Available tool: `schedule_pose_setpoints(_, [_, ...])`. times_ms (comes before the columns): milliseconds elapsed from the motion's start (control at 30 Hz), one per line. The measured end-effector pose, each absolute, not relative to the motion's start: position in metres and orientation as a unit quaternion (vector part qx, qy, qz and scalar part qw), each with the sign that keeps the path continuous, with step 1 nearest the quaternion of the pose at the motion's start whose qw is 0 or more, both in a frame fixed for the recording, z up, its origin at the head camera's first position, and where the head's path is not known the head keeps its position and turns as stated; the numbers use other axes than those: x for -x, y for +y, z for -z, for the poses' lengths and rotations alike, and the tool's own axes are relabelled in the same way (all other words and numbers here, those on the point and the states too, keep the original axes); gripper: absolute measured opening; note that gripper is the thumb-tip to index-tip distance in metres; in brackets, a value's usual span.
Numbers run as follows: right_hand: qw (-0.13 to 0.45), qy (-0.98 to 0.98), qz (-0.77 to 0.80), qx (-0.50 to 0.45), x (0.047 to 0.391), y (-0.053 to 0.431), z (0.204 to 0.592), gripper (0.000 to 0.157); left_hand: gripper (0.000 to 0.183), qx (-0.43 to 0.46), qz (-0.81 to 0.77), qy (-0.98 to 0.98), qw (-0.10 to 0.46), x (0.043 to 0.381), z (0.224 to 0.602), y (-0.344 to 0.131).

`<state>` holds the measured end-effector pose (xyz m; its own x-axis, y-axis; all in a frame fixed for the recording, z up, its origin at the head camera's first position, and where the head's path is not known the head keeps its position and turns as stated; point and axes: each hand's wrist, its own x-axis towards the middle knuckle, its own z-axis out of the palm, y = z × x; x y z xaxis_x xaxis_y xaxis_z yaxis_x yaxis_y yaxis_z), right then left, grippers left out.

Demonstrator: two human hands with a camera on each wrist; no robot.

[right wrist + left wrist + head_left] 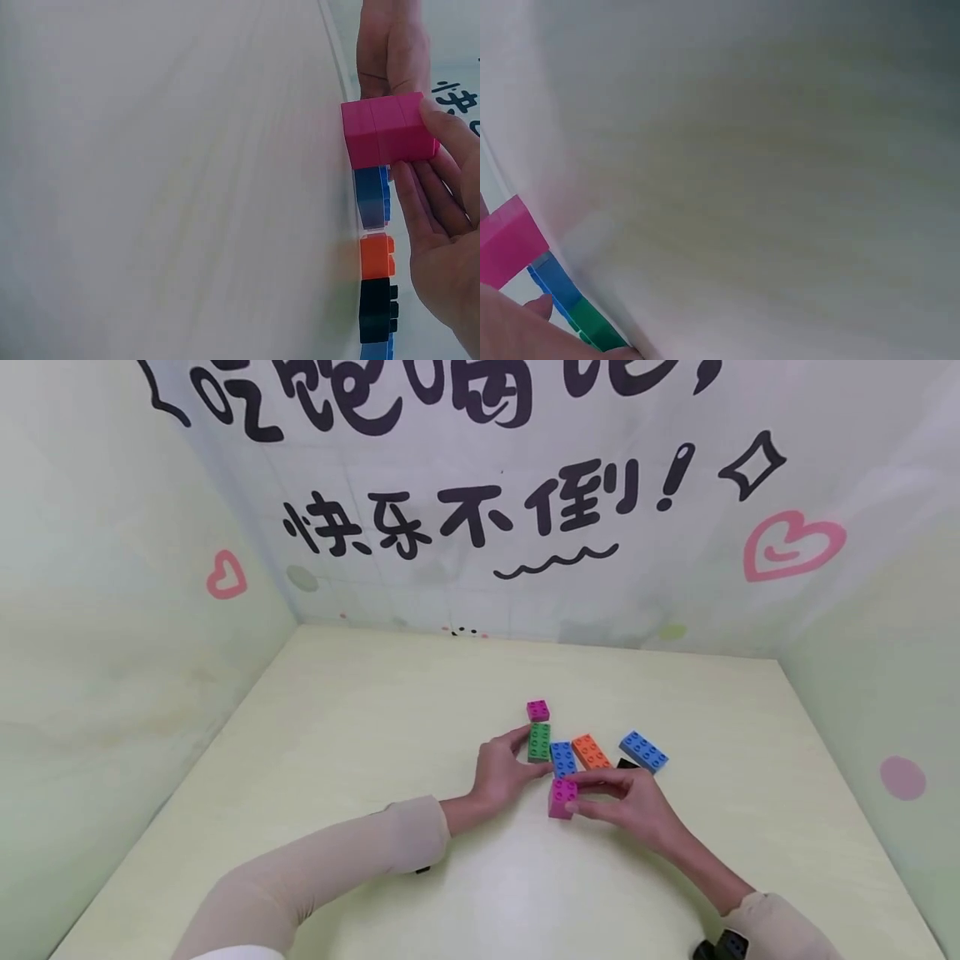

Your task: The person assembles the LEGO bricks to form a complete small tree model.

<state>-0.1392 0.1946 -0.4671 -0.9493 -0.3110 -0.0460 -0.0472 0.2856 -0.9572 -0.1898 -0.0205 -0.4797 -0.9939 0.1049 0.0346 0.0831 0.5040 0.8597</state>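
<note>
My right hand pinches a stack of pink building bricks between thumb and fingers. Layer seams show on the pink stack in the right wrist view; whether it touches the table I cannot tell. At the left, my left hand holds a green brick lengthwise, index finger at its far end and thumb at its near end. A blue brick lies against the green one's near right corner, close to the thumb. The left wrist view shows the green brick partly behind the hand.
A small magenta brick sits just beyond the green one. To the right lie an orange brick, a black brick partly hidden by my right hand, and another blue brick. Printed walls surround the pale table.
</note>
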Motion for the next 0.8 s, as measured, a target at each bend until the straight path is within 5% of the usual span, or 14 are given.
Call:
schedule_pose_setpoints(233, [0.116, 0.793, 0.587, 0.112, 0.140, 0.195, 0.466, 0.038, 0.066, -0.073, -0.468, 0.881, -0.011, 0.197, 0.480, -0.017])
schedule_pose_setpoints(633, [0.110, 0.803, 0.574, 0.118, 0.141, 0.196, 0.464, 0.039, 0.065, -0.098, -0.517, 0.850, 0.032, 0.201, 0.478, -0.041])
schedule_pose_setpoints(800, [0.109, 0.799, 0.579, 0.122, 0.141, 0.195, 0.465, 0.039, 0.050, -0.122, -0.492, 0.862, 0.020, 0.204, 0.480, -0.046])
